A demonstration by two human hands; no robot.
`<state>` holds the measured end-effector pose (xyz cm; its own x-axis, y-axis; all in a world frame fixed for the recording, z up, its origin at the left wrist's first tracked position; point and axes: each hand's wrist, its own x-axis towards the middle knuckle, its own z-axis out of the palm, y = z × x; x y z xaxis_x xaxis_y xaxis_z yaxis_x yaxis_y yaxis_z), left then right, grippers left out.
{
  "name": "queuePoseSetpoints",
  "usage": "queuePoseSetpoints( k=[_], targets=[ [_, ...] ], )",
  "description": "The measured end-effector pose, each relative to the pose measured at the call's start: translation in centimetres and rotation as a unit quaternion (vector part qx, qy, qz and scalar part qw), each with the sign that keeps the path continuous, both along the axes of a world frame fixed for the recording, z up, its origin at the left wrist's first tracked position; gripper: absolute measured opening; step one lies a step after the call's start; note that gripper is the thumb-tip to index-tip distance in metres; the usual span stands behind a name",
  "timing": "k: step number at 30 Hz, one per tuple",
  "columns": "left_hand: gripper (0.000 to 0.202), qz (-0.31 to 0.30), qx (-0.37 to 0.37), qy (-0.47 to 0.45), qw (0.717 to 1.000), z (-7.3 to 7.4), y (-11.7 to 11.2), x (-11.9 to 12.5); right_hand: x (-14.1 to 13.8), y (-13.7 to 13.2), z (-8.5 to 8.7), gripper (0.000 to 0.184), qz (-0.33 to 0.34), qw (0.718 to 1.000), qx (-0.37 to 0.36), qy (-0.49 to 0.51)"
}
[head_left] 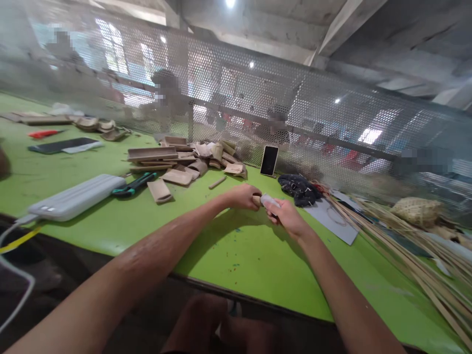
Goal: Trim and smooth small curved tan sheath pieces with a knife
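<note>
On the green table [228, 250] before me lie a white power bank [75, 197], teal-handled cutters [133, 186], stacked tan wood pieces [184, 160], an upright phone [269, 160], dark cloth [299, 189] and long cane strips [401, 250].

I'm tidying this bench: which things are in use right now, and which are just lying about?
In use:
left hand holding a small tan piece
right hand holding a pale grey tool

Lying about:
power bank
green-handled scissors
pile of tan pieces
phone
dark cloth
bamboo strips
</note>
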<state>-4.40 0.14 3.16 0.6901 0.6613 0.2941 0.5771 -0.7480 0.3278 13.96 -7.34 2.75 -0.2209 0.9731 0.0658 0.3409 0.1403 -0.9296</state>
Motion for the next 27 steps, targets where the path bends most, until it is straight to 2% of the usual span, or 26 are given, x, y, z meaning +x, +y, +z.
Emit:
queuePoseSetpoints(
  k=[2,4,6,8,10,12,14,16,18,20,22,24,27],
  targets=[
    [0.034,0.002,-0.001,-0.005,1.000,0.0,0.0,0.1,0.0,0.0,0.0,0.036,-0.007,1.000,-0.003,0.011],
    [0.031,-0.001,-0.011,0.009,1.000,0.1,0.1,0.1,0.2,0.2,-0.1,0.035,-0.024,0.999,0.017,-0.040],
    [0.028,-0.016,-0.030,0.019,0.999,0.2,0.2,0.1,0.6,0.6,-0.3,0.032,-0.041,0.989,0.080,-0.119],
    [0.029,-0.037,-0.058,0.000,0.998,0.2,0.4,0.0,1.0,1.2,-0.5,0.028,-0.053,0.968,0.174,-0.171],
    [0.033,-0.052,-0.086,-0.032,0.994,0.1,0.8,-0.2,1.3,1.6,-0.5,0.027,-0.059,0.949,0.251,-0.181],
    [0.035,-0.063,-0.098,-0.050,0.992,0.0,1.0,-0.4,1.4,1.8,-0.4,0.028,-0.066,0.945,0.269,-0.172],
    [0.033,-0.063,-0.089,-0.043,0.993,-0.1,1.0,-0.4,1.2,1.5,-0.3,0.032,-0.072,0.961,0.215,-0.157],
    [0.031,-0.055,-0.067,-0.026,0.996,-0.1,0.8,-0.3,0.8,0.9,-0.3,0.037,-0.065,0.982,0.122,-0.126],
    [0.030,-0.038,-0.042,-0.013,0.998,-0.1,0.5,-0.1,0.3,0.3,-0.1,0.038,-0.041,0.996,0.041,-0.067],
    [0.033,-0.012,-0.016,-0.010,1.000,-0.2,0.1,0.2,-0.2,-0.1,0.0,0.037,-0.019,1.000,-0.005,0.011],
    [0.038,0.027,0.008,-0.006,1.000,-0.5,-0.3,0.5,-0.5,-0.3,0.0,0.039,-0.012,0.996,-0.032,0.077],
    [0.043,0.059,0.028,0.006,0.998,-0.8,-0.5,0.7,-0.5,-0.3,-0.1,0.041,-0.019,0.994,-0.039,0.097],
    [0.042,0.050,0.047,0.030,0.997,-1.0,-0.6,0.8,0.0,0.1,-0.4,0.043,-0.029,1.000,-0.012,0.005]
  ],
)
